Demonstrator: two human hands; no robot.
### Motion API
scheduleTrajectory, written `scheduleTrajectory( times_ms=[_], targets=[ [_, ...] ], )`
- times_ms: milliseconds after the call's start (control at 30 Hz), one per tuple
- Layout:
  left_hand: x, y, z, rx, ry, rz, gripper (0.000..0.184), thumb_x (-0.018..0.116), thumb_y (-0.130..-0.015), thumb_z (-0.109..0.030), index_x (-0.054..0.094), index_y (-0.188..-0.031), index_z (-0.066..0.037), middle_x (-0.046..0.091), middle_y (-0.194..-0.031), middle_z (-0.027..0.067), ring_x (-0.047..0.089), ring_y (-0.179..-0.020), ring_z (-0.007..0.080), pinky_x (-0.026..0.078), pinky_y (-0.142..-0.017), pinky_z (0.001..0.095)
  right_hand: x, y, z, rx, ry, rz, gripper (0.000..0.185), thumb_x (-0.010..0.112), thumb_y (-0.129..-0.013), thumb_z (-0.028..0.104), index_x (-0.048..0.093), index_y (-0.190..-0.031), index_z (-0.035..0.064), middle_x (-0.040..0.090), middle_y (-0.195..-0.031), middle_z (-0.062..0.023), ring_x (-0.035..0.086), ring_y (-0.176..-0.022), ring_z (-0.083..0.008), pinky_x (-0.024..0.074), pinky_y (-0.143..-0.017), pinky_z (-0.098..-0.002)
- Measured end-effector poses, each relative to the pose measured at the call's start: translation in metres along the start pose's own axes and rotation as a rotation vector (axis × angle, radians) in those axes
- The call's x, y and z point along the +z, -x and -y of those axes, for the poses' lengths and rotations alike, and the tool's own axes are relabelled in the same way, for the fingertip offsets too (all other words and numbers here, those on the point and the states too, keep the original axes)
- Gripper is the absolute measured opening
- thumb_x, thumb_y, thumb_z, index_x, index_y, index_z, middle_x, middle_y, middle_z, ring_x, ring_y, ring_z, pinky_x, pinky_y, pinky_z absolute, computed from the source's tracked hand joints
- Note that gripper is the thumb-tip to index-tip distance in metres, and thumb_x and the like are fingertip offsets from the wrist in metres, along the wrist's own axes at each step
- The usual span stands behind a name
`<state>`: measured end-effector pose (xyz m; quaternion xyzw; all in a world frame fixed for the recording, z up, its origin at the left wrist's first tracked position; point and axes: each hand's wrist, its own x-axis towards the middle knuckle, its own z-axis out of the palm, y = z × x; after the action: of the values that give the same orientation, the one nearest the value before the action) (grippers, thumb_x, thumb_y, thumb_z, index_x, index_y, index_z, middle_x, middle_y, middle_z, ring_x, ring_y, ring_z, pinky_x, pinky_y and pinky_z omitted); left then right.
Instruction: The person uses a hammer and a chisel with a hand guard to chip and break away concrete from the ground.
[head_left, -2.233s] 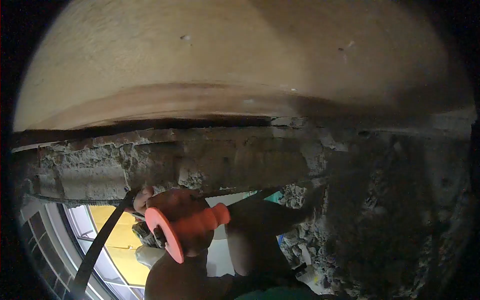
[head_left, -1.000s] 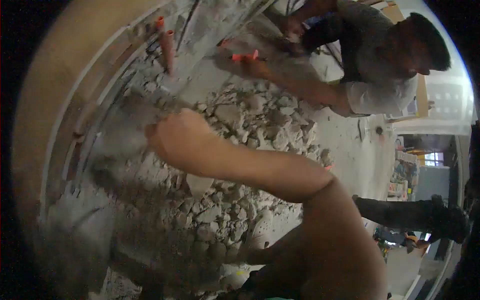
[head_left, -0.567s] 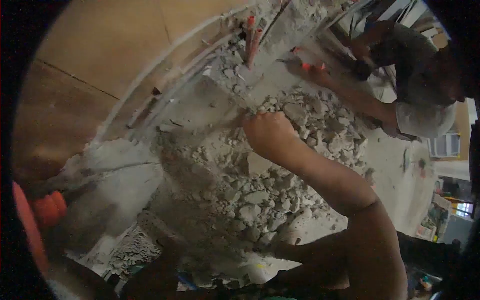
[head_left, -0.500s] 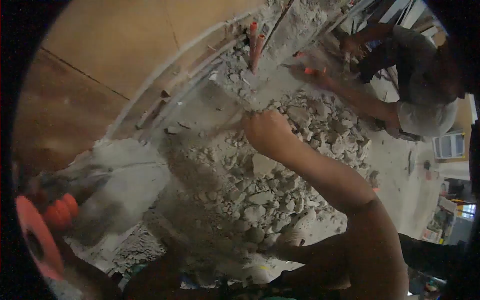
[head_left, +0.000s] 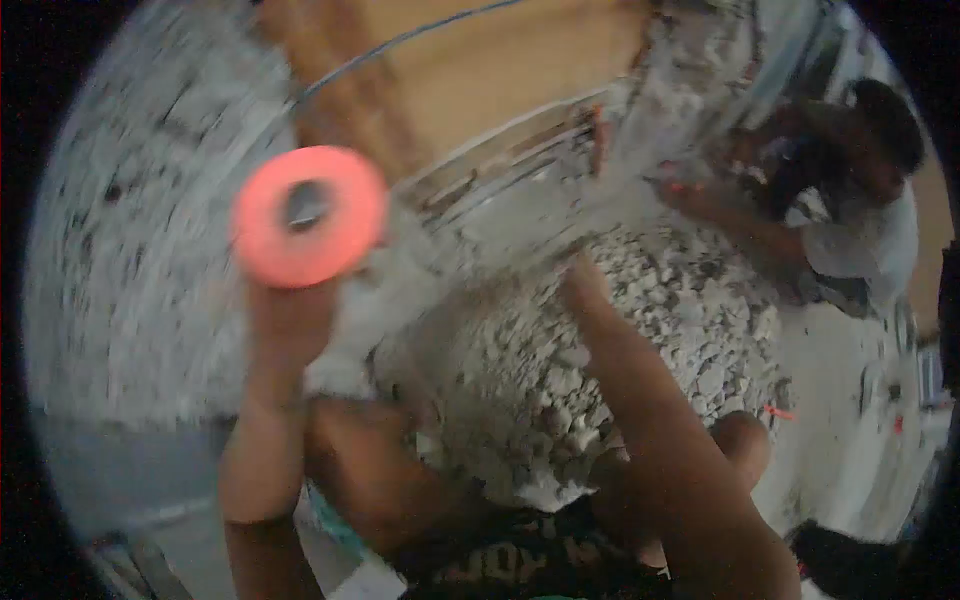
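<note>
My left hand (head_left: 292, 322) has the chisel (head_left: 348, 225), its fingers seemingly closed round the grip just behind the wide orange guard, which hides most of them; the guard's flat face and the grey metal end (head_left: 306, 206) at its middle are turned toward me, so the long axis seems to run roughly along my line of sight. My right hand (head_left: 584, 284) is well apart to the right, over by the rubble (head_left: 690, 330), too blurred for me to tell how far its fingers are closed or whether they hold anything.
</note>
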<state>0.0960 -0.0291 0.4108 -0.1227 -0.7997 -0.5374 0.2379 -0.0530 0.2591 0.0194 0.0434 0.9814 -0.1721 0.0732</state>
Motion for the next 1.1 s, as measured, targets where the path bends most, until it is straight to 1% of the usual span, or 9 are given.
scheduleTrajectory(
  times_ms=[100,133,233,300,500,667,767,900,1100],
  targets=[
    [0.011,0.047,0.028,0.044,-0.136,0.107,0.036,0.067,-0.079,-0.006,0.056,-0.113,0.000,0.066,-0.093,0.0069,0.064,-0.081,0.0198,0.051,-0.073,0.0327,-0.019,0.053,-0.006,-0.283,0.196,0.125,0.044,0.053,-0.083,0.015,0.052,-0.127,0.0097,0.057,-0.120,-0.0237,0.062,-0.098,-0.0393,0.0502,-0.081,-0.0472],
    [0.015,0.066,0.031,0.102,-0.132,0.155,0.034,0.068,-0.078,-0.008,0.058,-0.109,0.000,0.067,-0.091,0.0087,0.065,-0.081,0.0225,0.051,-0.075,0.0339,-0.020,0.071,-0.002,-0.257,-0.101,-0.010,0.046,0.055,-0.083,0.017,0.050,-0.128,0.0092,0.058,-0.119,-0.0219,0.064,-0.095,-0.0354,0.0515,-0.078,-0.0444],
    [0.020,0.089,0.037,-0.165,-0.242,0.537,0.026,0.069,-0.074,-0.010,0.061,-0.097,0.000,0.066,-0.086,0.0160,0.064,-0.079,0.0285,0.049,-0.073,0.0351,-0.005,0.121,0.004,0.120,-0.372,0.315,0.046,0.058,-0.080,0.018,0.048,-0.123,0.0040,0.064,-0.108,-0.0205,0.066,-0.086,-0.0312,0.0528,-0.073,-0.0420],
    [0.025,0.092,0.031,-0.138,-0.244,0.634,0.025,0.069,-0.070,-0.015,0.062,-0.090,-0.001,0.063,-0.084,0.0207,0.060,-0.075,0.0337,0.048,-0.070,0.0372,0.068,0.129,-0.011,0.327,-0.512,0.272,0.042,0.059,-0.080,0.019,0.051,-0.116,-0.0003,0.064,-0.101,-0.0217,0.066,-0.082,-0.0301,0.0529,-0.069,-0.0425],
    [0.069,0.107,0.027,-0.282,-0.282,1.043,0.035,0.072,-0.068,-0.021,0.065,-0.098,-0.003,0.066,-0.093,0.0185,0.063,-0.085,0.0348,0.050,-0.073,0.0392,0.101,0.203,-0.025,-0.031,-0.227,0.332,0.036,0.061,-0.080,0.020,0.057,-0.102,-0.0073,0.065,-0.092,-0.0245,0.066,-0.080,-0.0355,0.0521,-0.069,-0.0474],
    [0.079,0.128,0.013,-0.339,-0.442,1.282,0.025,0.069,-0.070,-0.018,0.063,-0.088,-0.002,0.063,-0.083,0.0216,0.060,-0.078,0.0406,0.047,-0.066,0.0430,0.074,0.256,-0.030,-0.093,-0.126,0.334,0.047,0.053,-0.085,0.021,0.044,-0.119,-0.0109,0.066,-0.094,-0.0237,0.066,-0.082,-0.0396,0.0526,-0.068,-0.0482],
    [0.073,0.136,0.026,-0.131,-0.431,1.310,0.023,0.070,-0.069,-0.017,0.063,-0.087,-0.003,0.064,-0.082,0.0205,0.060,-0.076,0.0398,0.047,-0.065,0.0435,0.073,0.258,-0.025,-0.126,-0.132,0.394,0.051,0.050,-0.087,0.022,0.040,-0.123,-0.0131,0.066,-0.092,-0.0221,0.067,-0.079,-0.0395,0.0531,-0.065,-0.0476],
    [0.055,0.137,-0.009,-0.216,-0.459,1.125,0.030,0.073,-0.069,-0.021,0.065,-0.093,-0.005,0.066,-0.090,0.0171,0.063,-0.082,0.0356,0.049,-0.071,0.0415,0.084,0.254,-0.020,-0.031,-0.063,0.447,0.043,0.049,-0.084,0.025,0.048,-0.114,-0.0054,0.063,-0.103,-0.0236,0.065,-0.090,-0.0392,0.0525,-0.074,-0.0473],
    [0.036,0.131,0.011,-0.343,-0.384,1.178,0.029,0.071,-0.070,-0.016,0.062,-0.095,-0.005,0.064,-0.091,0.0189,0.061,-0.087,0.0374,0.048,-0.071,0.0412,0.030,0.260,0.011,0.010,-0.043,0.473,0.041,0.049,-0.085,0.027,0.051,-0.109,-0.0068,0.067,-0.096,-0.0208,0.067,-0.086,-0.0376,0.0538,-0.072,-0.0474]
  ],
)
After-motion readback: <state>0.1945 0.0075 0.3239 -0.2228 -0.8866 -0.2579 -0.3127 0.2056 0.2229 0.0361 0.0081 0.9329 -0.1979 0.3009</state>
